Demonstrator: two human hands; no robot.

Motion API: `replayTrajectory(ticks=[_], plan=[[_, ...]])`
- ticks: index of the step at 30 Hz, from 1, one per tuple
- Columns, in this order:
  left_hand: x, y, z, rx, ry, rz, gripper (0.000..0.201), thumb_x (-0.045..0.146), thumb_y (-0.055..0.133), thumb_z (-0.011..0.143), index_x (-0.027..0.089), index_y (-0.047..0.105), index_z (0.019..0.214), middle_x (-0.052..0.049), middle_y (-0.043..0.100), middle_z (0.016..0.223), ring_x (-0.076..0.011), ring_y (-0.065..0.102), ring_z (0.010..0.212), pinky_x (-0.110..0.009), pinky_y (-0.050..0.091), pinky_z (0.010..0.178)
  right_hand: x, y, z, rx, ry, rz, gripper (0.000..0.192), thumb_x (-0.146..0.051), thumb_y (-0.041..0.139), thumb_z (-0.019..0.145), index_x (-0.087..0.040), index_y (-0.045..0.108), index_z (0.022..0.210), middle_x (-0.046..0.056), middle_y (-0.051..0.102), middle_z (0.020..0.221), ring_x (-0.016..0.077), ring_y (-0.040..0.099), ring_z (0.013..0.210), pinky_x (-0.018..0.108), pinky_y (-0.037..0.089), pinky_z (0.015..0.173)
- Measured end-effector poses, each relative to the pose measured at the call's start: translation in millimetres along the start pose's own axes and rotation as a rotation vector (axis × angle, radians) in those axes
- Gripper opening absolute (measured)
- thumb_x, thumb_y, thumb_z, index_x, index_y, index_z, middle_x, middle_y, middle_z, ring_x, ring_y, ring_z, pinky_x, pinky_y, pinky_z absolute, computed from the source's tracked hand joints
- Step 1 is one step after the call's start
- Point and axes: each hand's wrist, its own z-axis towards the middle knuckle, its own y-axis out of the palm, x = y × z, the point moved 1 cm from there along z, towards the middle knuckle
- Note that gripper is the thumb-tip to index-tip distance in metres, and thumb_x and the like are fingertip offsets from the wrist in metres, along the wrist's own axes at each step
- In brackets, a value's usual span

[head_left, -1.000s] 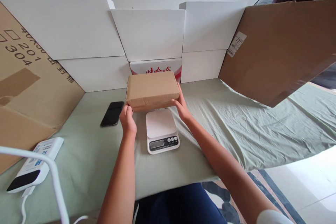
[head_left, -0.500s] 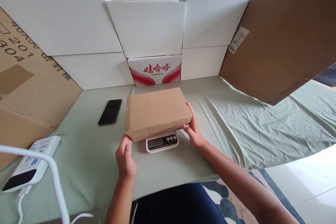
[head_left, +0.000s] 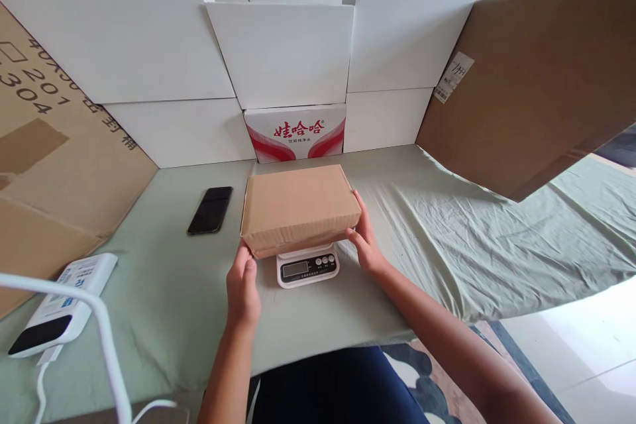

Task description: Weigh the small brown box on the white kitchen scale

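A closed brown cardboard box (head_left: 301, 204) sits over a small white kitchen scale (head_left: 308, 269), covering the scale's rear part. The scale's grey display and round buttons show in front of the box. My left hand (head_left: 243, 288) grips the box's near left corner, its fingertips hidden under or behind the edge. On the right end, my right hand (head_left: 365, 238) holds the box with the thumb at the near corner and the fingers along the side. Whether the box rests fully on the scale's plate I cannot tell.
A black smartphone (head_left: 210, 210) lies left of the box on the green cloth (head_left: 163, 291). Near the left edge lies a white power bank (head_left: 64, 305) with a white cable. White boxes, a red-and-white carton (head_left: 295, 132) and large brown cardboard (head_left: 527, 86) surround the table.
The box has shifted slightly back and its left end has swung a little to the right, showing more of the scale. Both hands have kept hold of it.
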Motion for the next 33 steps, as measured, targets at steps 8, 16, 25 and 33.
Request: replayTrajectory(ticks=[8, 16, 25, 33], plan=[[8.8, -0.3, -6.4, 0.168, 0.076, -0.195, 0.072, 0.059, 0.057, 0.096, 0.021, 0.054, 0.157, -0.013, 0.046, 0.168, -0.0331, 0.039, 0.158, -0.045, 0.033, 0.129, -2.3, -12.8, 5.1, 0.183, -0.059, 0.057, 0.079, -0.068, 0.054, 0.097, -0.042, 0.026, 0.166, 0.008, 0.043, 0.167, 0.0375, 0.046, 0.152, 0.063, 0.042, 0.121], [-8.0, -1.8, -10.0, 0.059, -0.072, -0.1, 0.073, 0.064, 0.062, 0.092, 0.016, 0.065, 0.147, -0.018, 0.063, 0.152, -0.0372, 0.047, 0.152, -0.051, 0.034, 0.128, -6.6, -6.5, 0.4, 0.034, -0.012, 0.019, 0.078, -0.068, 0.056, 0.098, -0.041, 0.03, 0.166, 0.005, 0.037, 0.172, 0.0349, 0.041, 0.156, 0.058, 0.041, 0.125], [19.6, -0.5, -0.5, 0.093, -0.083, -0.156, 0.066, 0.062, 0.064, 0.092, 0.017, 0.069, 0.14, -0.018, 0.067, 0.146, -0.0361, 0.056, 0.145, -0.052, 0.04, 0.124, -26.9, -9.1, 7.6, 0.022, -0.08, 0.02, 0.072, -0.064, 0.057, 0.099, -0.04, 0.035, 0.163, 0.005, 0.042, 0.169, 0.0333, 0.05, 0.15, 0.053, 0.05, 0.119], [32.7, 21.4, 110.0, 0.022, 0.031, -0.176, 0.053, 0.064, 0.065, 0.088, 0.02, 0.073, 0.116, -0.013, 0.076, 0.126, -0.0302, 0.066, 0.131, -0.044, 0.05, 0.114, -32.1, -0.2, 91.5, 0.048, -0.208, -0.009, 0.064, -0.056, 0.051, 0.101, -0.038, 0.037, 0.16, 0.003, 0.043, 0.168, 0.0326, 0.051, 0.147, 0.053, 0.047, 0.119]])
